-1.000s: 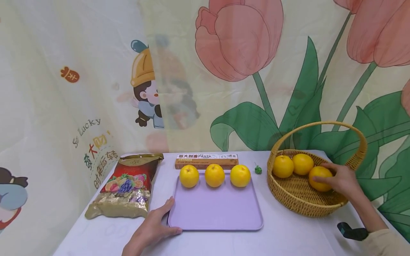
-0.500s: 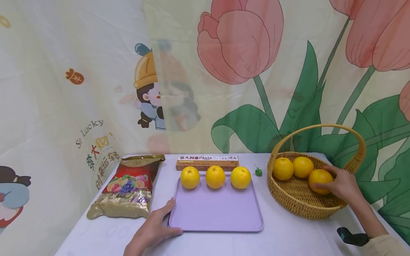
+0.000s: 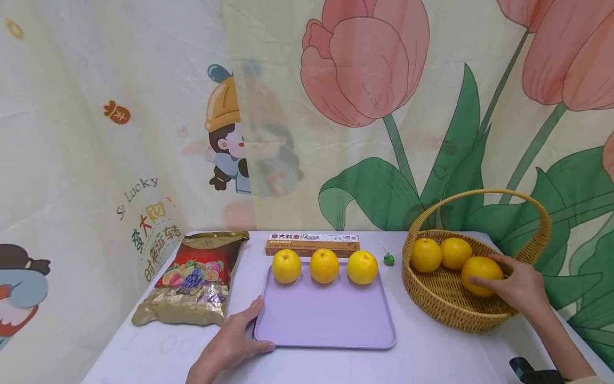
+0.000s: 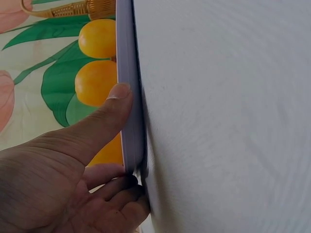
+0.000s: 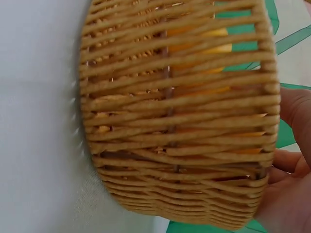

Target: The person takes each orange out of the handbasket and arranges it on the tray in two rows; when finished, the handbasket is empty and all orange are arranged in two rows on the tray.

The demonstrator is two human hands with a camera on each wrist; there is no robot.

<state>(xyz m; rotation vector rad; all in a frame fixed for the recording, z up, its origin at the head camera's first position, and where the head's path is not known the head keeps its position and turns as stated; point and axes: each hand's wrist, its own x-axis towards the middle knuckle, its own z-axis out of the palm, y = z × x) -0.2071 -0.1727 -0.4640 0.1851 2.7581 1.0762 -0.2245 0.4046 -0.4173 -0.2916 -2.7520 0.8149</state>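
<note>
At the left, a red and gold bag [image 3: 194,280] printed with fruit lies on the white tablecloth [image 3: 158,354]. My left hand [image 3: 230,341] holds the near left corner of the purple tray [image 3: 326,320], thumb against its near edge and fingers at its left edge. Three yellow fruits [image 3: 324,265] sit in a row, spaced apart, along the tray's far edge, with a pasta box [image 3: 312,245] just beyond them. Right of the box is a small green item [image 3: 389,260]. Farther right stands the wicker basket [image 3: 446,309], with two more fruits [image 3: 456,253] on its far left side. My right hand [image 3: 520,282] reaches in from the right, thumb and fingers pinching another yellow fruit [image 3: 482,276] within the basket; I cannot tell whether it touches the bottom.
</note>
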